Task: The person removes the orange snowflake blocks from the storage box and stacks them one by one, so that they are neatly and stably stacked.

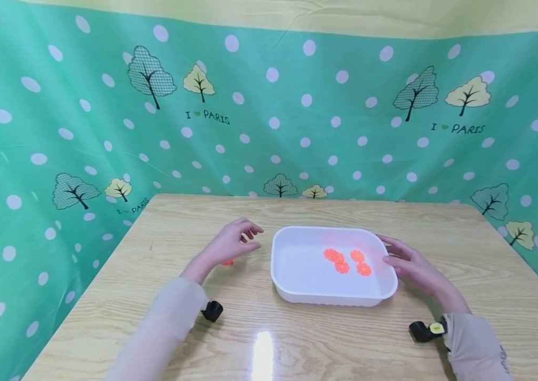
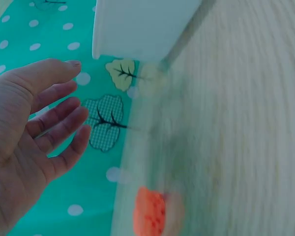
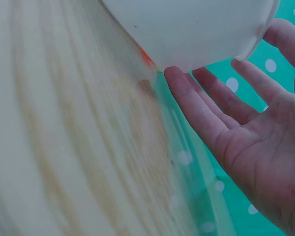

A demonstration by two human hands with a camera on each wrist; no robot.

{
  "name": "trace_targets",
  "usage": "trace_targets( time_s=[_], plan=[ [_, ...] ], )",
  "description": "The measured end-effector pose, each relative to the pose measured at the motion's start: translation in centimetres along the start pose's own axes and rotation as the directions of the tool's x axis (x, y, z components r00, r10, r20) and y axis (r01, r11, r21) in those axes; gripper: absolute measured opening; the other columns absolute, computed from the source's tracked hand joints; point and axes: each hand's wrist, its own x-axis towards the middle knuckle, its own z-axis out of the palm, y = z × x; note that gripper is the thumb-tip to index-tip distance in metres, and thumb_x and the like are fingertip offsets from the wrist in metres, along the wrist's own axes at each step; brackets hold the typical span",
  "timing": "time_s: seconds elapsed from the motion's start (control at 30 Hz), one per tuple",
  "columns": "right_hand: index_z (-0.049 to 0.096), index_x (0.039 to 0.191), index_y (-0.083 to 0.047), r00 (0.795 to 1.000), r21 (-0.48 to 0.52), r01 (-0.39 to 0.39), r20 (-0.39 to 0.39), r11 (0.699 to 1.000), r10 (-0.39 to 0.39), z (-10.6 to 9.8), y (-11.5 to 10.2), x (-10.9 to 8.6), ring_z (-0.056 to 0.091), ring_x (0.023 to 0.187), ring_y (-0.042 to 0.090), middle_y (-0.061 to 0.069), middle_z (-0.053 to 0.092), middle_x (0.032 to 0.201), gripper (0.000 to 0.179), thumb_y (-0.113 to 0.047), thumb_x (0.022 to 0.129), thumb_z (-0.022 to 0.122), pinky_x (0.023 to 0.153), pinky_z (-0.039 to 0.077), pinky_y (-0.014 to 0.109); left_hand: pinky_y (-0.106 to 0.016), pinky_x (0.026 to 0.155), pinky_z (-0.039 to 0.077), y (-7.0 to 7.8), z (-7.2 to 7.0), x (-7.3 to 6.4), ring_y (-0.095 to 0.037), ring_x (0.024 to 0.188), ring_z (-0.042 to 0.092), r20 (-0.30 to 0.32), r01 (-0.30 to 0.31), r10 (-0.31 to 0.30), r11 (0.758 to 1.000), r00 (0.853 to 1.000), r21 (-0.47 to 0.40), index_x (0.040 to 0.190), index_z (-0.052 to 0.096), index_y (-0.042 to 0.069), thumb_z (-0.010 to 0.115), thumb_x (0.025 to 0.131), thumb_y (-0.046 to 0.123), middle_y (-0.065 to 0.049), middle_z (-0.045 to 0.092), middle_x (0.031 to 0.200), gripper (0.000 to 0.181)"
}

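A white plastic tub (image 1: 297,296) stands on the table with several orange scalloped discs (image 1: 363,269) lying in its right half. My right hand (image 1: 414,267) holds the tub's right side, thumb over the rim and fingers along the outer wall. In the right wrist view those fingers (image 3: 194,103) reach the wall near its base. Left of the tub, my left hand (image 1: 231,243) hovers over the table, fingers loosely bent and nothing between them. Beneath it lies another orange piece (image 1: 228,262), partly hidden by the hand; the left wrist view shows this orange piece (image 2: 148,212) below the fingers.
The wooden table (image 1: 335,344) ends at a green dotted curtain (image 1: 293,116) behind and at both sides. Black wrist cameras sit at the left cuff (image 1: 212,311) and the right cuff (image 1: 421,332).
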Motion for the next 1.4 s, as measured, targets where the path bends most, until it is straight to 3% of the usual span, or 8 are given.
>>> trace_targets(
  time_s=[0.27,0.43,0.73,0.9,1.0,1.1,1.27,1.4],
  plan=[
    [0.024,0.144,-0.017,0.999,-0.014,-0.027,-0.02,1.0,0.027,0.1,-0.2,-0.1,0.042,0.12,0.033,0.021,0.031,0.141,0.061,-0.029,0.091,0.052,0.089,0.046,0.04,-0.029,0.077,0.049,1.9,1.6,1.6,-0.015,0.087,0.055,0.01,-0.058,0.058,0.997,0.998,-0.054,0.107,0.063,0.006,0.069,0.078,0.016,-0.006,0.058,0.099,0.031],
    [0.022,0.144,-0.015,1.0,-0.012,-0.009,-0.013,1.0,0.009,0.1,-0.3,-0.2,0.039,0.121,0.038,0.024,0.029,0.141,0.061,-0.027,0.092,0.051,0.088,0.046,0.038,-0.029,0.078,0.048,3.3,2.5,1.9,-0.012,0.087,0.054,0.049,-0.063,0.064,0.997,0.997,-0.035,0.106,0.064,0.011,0.069,0.078,0.02,0.001,0.057,0.098,0.03],
    [0.024,0.144,-0.02,0.999,-0.018,-0.03,-0.017,0.999,0.03,-0.1,0.1,-0.1,0.045,0.117,0.016,0.019,0.028,0.144,0.059,-0.029,0.092,0.051,0.092,0.044,0.04,-0.021,0.074,0.045,5.0,4.2,3.1,-0.008,0.088,0.052,0.139,-0.111,0.098,0.99,0.985,0.087,0.11,0.063,0.015,0.067,0.081,0.025,0.006,0.057,0.1,0.031],
    [0.024,0.144,-0.019,1.0,-0.003,-0.021,-0.009,1.0,0.021,-0.1,0.1,-0.1,0.047,0.107,-0.002,0.019,0.027,0.144,0.059,-0.029,0.092,0.051,0.09,0.045,0.036,-0.02,0.074,0.044,6.4,5.0,3.8,-0.007,0.088,0.052,0.155,-0.132,0.117,0.987,0.981,0.086,0.11,0.063,0.015,0.067,0.081,0.026,0.006,0.057,0.099,0.031],
    [0.024,0.144,-0.019,1.0,0.014,-0.019,-0.006,1.0,0.019,-0.1,0.1,-0.1,0.048,0.104,-0.005,0.019,0.027,0.144,0.059,-0.027,0.092,0.051,0.087,0.045,0.029,-0.019,0.074,0.044,7.2,5.8,4.3,-0.007,0.088,0.052,0.169,-0.146,0.131,0.986,0.977,0.077,0.11,0.063,0.014,0.067,0.081,0.026,0.002,0.059,0.101,0.031],
    [0.024,0.144,-0.018,1.0,0.015,-0.02,-0.009,1.0,0.021,-0.1,0.0,0.0,0.049,0.106,0.001,0.019,0.028,0.143,0.06,-0.028,0.092,0.052,0.086,0.045,0.028,-0.018,0.074,0.044,8.0,6.6,4.8,-0.007,0.09,0.052,0.19,-0.149,0.136,0.987,0.972,0.058,0.112,0.062,0.014,0.066,0.082,0.026,0.0,0.059,0.104,0.032],
    [0.025,0.144,-0.018,0.999,0.0,-0.028,-0.024,1.0,0.028,0.0,0.1,0.0,0.046,0.118,0.025,0.02,0.031,0.141,0.06,-0.028,0.091,0.052,0.088,0.046,0.034,-0.015,0.074,0.044,8.8,8.1,5.4,-0.005,0.091,0.052,0.209,-0.143,0.129,0.988,0.969,0.051,0.112,0.062,0.017,0.066,0.082,0.027,0.007,0.057,0.104,0.032],
    [0.024,0.144,-0.018,0.999,-0.001,-0.038,-0.03,0.999,0.038,0.0,0.1,0.0,0.041,0.122,0.035,0.02,0.031,0.141,0.06,-0.028,0.091,0.052,0.09,0.046,0.038,-0.015,0.073,0.043,9.1,8.9,6.0,-0.004,0.09,0.051,0.212,-0.14,0.128,0.989,0.969,0.04,0.111,0.062,0.019,0.066,0.082,0.028,0.01,0.056,0.103,0.031]
  ],
)
